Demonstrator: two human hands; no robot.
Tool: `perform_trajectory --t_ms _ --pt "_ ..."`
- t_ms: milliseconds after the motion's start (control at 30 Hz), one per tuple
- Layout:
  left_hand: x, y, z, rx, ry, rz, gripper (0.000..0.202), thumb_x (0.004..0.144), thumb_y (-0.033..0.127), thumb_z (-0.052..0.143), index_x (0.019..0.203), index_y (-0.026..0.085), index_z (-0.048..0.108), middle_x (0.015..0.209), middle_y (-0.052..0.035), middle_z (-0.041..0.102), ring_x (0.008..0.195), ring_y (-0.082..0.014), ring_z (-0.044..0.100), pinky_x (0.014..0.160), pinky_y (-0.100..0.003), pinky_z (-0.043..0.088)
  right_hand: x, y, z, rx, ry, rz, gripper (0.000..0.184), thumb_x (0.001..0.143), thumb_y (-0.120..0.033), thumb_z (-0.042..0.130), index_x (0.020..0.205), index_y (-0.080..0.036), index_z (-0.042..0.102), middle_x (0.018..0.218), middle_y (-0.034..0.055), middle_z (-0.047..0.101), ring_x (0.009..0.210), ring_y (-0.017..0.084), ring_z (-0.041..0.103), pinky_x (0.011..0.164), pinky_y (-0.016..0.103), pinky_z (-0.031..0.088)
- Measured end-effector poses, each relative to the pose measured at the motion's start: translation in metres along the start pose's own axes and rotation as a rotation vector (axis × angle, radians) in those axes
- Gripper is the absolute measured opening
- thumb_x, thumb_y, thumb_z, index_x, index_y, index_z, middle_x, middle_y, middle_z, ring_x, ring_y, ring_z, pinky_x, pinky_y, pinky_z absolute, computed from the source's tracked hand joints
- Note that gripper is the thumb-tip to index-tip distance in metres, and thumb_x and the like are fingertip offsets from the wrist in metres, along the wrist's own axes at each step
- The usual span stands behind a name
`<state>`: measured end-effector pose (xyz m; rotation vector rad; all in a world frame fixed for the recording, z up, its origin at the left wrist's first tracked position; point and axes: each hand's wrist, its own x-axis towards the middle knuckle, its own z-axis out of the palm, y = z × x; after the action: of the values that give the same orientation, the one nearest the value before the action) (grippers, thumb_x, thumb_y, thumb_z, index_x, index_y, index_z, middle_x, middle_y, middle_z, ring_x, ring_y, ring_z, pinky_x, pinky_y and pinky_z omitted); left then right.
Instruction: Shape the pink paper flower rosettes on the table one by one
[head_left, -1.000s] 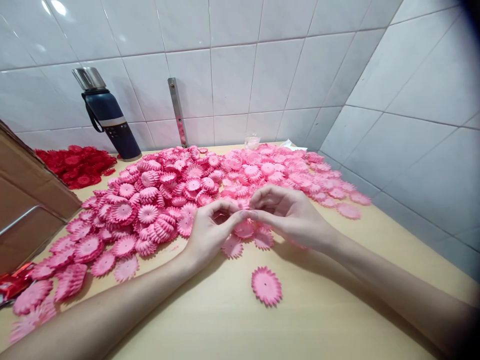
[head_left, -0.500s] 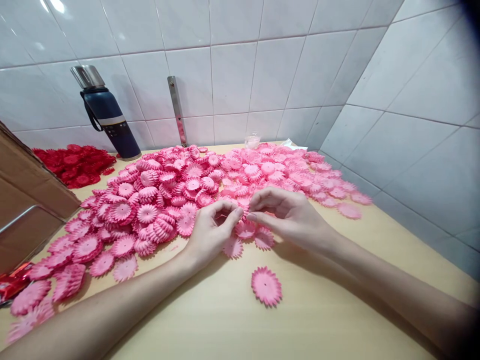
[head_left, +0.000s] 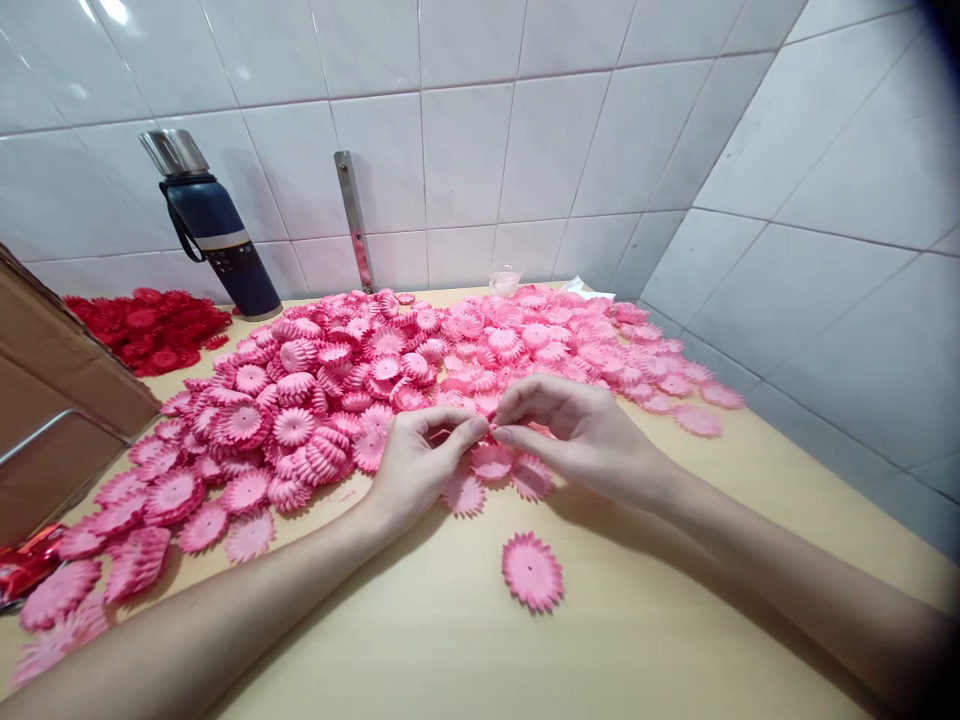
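My left hand (head_left: pixel 416 465) and my right hand (head_left: pixel 581 430) meet fingertip to fingertip at the near edge of a big heap of pink petal discs (head_left: pixel 390 370) on a light wooden table (head_left: pixel 637 620). Both hands are closed in a pinch, and a small pink piece seems to sit between the fingertips, too hidden to name. Loose pink discs (head_left: pixel 491 462) lie right under the hands. One single pink disc (head_left: pixel 532 572) lies apart on the table, nearer to me.
A dark blue flask (head_left: pixel 214 235) with a steel cap stands at the back left by a pile of red discs (head_left: pixel 150 328). A cardboard box (head_left: pixel 52 400) is at the left edge. White tiled walls close the back and right side.
My two hands have sunk slightly toward the table and their fingertips stay together; the heap and the single disc have not moved.
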<state>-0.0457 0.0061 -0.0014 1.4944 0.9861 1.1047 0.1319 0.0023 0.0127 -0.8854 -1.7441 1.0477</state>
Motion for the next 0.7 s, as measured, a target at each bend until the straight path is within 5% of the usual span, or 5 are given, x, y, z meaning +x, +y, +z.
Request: perform_trajectory --t_ms 400,700 --pt "0.0026 -0.0039 -0.0008 -0.147 -0.007 -0.049 0.018 0.073 0.029 0.072 0.081 0.013 0.072 0.075 -0.0041 0.069 0.065 -0.0115 0.059 0.063 -0.022 0.048 0.0004 0.0005 -0.0021 0.09 0.04 0.085 0.011 0.076 -0.022 0.068 0.082 -0.019 0.059 0.081 0.0023 0.062 0.076 0.015 0.061 0.07 0.031 0.051" --pt "0.0022 -0.0044 0.0005 0.013 -0.07 0.011 0.018 0.081 0.029 0.062 0.077 0.011 0.064 0.07 -0.0011 0.059 0.063 -0.0091 0.052 0.059 -0.019 0.042 0.0024 0.0004 -0.0057 0.076 0.031 0.104 0.005 0.078 -0.021 0.063 0.078 -0.018 0.059 0.075 0.0006 0.058 0.068 0.013 0.054 0.064 0.028 0.047"
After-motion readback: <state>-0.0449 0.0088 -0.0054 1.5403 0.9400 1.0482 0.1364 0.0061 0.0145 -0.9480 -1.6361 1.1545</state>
